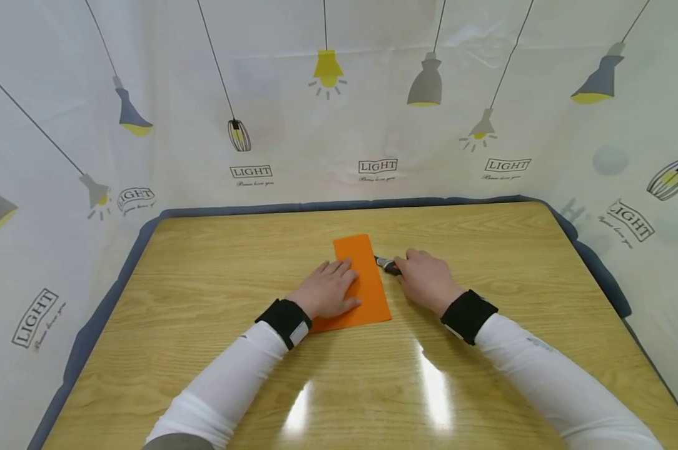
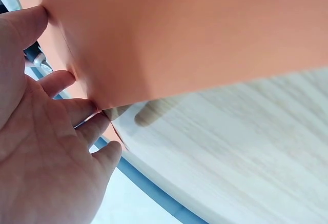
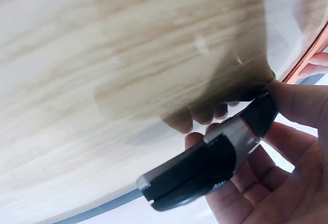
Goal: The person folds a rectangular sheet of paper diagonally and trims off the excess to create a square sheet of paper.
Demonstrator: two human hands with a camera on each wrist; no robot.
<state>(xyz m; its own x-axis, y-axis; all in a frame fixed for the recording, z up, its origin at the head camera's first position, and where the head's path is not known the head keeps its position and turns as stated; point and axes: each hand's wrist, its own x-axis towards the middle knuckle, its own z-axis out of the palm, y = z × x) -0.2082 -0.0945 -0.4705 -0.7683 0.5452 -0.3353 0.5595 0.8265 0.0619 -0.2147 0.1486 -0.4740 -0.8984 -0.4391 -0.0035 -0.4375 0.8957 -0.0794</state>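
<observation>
A sheet of orange paper (image 1: 369, 290) lies on the wooden table, slightly turned. My left hand (image 1: 326, 289) rests on its left part, fingers spread. Close up in the left wrist view, that hand's (image 2: 51, 147) fingertips touch the paper (image 2: 205, 34) along a crease or line, and part of the sheet stands off the table. My right hand (image 1: 427, 279) grips a utility knife (image 1: 391, 268) with a dark and silver handle, its front end beside the paper's right edge. The right wrist view shows the knife's handle (image 3: 189, 175) within the fingers; its blade cannot be made out there.
The wooden table (image 1: 215, 262) extends around the paper on all sides, with bright reflections near its front. A dark blue border (image 1: 328, 206) runs along its back and sides. Behind stands a white curtain (image 1: 294, 112) printed with hanging lamps. Both wrists wear black bands (image 1: 470, 315).
</observation>
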